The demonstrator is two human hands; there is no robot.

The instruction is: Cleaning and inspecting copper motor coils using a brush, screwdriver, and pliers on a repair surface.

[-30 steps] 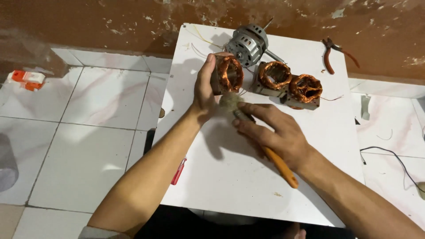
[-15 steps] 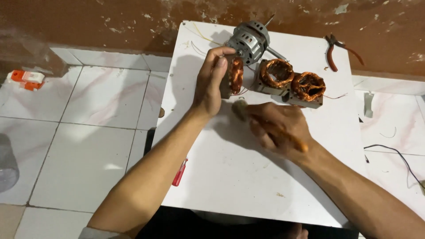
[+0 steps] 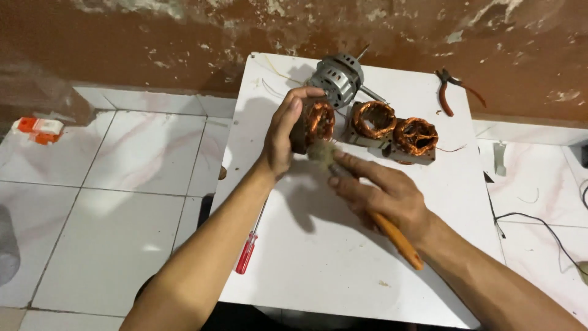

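Note:
My left hand (image 3: 283,136) grips a motor stator with copper windings (image 3: 320,121), held tilted just above the white table (image 3: 343,257). My right hand (image 3: 383,195) holds a paintbrush with an orange handle (image 3: 398,239); its worn bristles (image 3: 321,151) touch the lower edge of the stator. Two more copper-wound stators (image 3: 373,120) (image 3: 415,136) lie side by side on the table just right of the held one. A grey motor housing with a shaft (image 3: 335,77) stands behind them.
Red-handled pliers (image 3: 445,92) lie at the table's far right corner. A red screwdriver (image 3: 248,251) rests at the table's left edge. A rough brown wall runs behind. An orange and white object (image 3: 38,129) sits on the tiled floor at left; black cable (image 3: 545,227) lies at right.
My left hand turned the stator and brought it slightly down. My right hand moved the brush bristles back up against the stator's lower edge.

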